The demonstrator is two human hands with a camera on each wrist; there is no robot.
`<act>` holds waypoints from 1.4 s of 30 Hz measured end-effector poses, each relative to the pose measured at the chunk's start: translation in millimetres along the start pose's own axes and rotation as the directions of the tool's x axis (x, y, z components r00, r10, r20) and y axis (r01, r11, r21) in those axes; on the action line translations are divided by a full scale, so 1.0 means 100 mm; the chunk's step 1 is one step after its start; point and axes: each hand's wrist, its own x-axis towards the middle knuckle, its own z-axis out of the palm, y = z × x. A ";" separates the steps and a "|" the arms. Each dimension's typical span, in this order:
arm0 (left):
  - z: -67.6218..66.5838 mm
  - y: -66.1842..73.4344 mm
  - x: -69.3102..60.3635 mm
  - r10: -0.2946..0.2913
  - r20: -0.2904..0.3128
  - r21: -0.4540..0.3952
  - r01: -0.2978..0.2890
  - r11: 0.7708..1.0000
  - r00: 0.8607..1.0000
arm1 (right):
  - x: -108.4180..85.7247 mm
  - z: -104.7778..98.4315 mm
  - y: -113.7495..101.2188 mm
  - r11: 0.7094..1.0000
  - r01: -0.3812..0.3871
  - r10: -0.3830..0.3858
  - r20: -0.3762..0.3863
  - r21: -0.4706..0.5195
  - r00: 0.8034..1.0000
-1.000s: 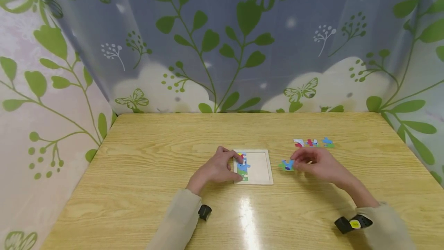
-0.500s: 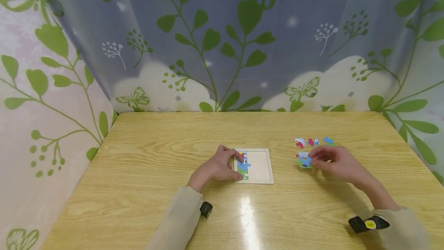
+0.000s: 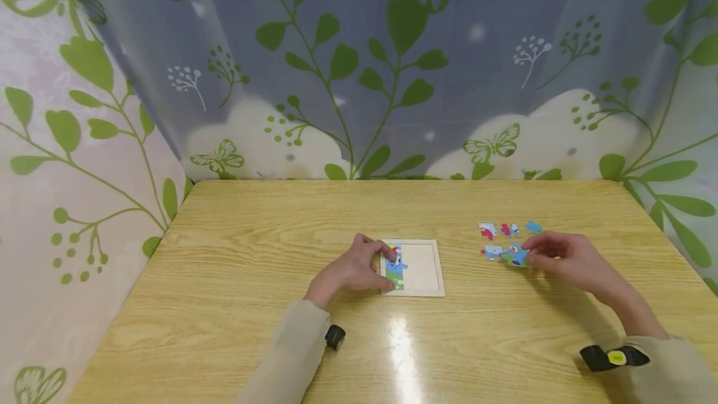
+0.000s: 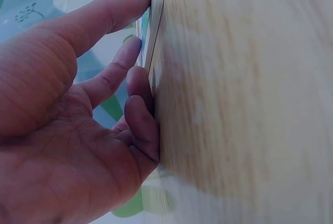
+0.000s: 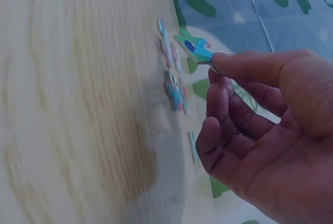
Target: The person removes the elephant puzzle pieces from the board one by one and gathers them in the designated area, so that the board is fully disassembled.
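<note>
My right hand (image 3: 566, 257) pinches a blue-and-green jigsaw piece (image 5: 196, 48) between thumb and fingertips. In the right wrist view the piece is tilted and raised off the table. Several other loose jigsaw pieces (image 3: 487, 230) lie just beyond and to the left of that hand. My left hand (image 3: 353, 268) rests at the left side of a shallow puzzle tray (image 3: 440, 270), thumb and index finger extended onto it. Fitted pieces (image 3: 395, 264) with blue, green and red fill the tray's left strip, partly covered by those fingers. The rest of the tray shows bare wood.
The wooden table (image 3: 269, 217) runs back to a patterned curtain (image 3: 359, 80), which also hangs at both sides. A black wrist strap (image 3: 614, 358) sits on the right sleeve and a black device (image 3: 335, 336) on the left.
My right hand has moved to the right with the pinched piece, away from the tray, beside the loose pieces. The left hand has stayed at the tray's left side.
</note>
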 end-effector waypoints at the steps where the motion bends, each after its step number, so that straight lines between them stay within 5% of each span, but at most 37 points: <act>1: 0.00 0.00 0.00 0.000 -0.001 -0.002 0.000 1.000 1.000 | 0.00 -0.01 0.02 1.000 0.002 -0.002 -0.004 0.000 1.000; 24: 0.01 0.00 -0.02 -0.009 0.000 -0.007 0.009 1.000 1.000 | 0.00 -0.33 0.41 0.999 -0.036 0.036 -0.013 0.040 0.999; 42: 0.01 -0.01 -0.01 -0.004 0.004 -0.012 0.004 1.000 1.000 | 0.09 -0.34 0.53 0.993 -0.098 0.097 -0.016 -0.069 0.995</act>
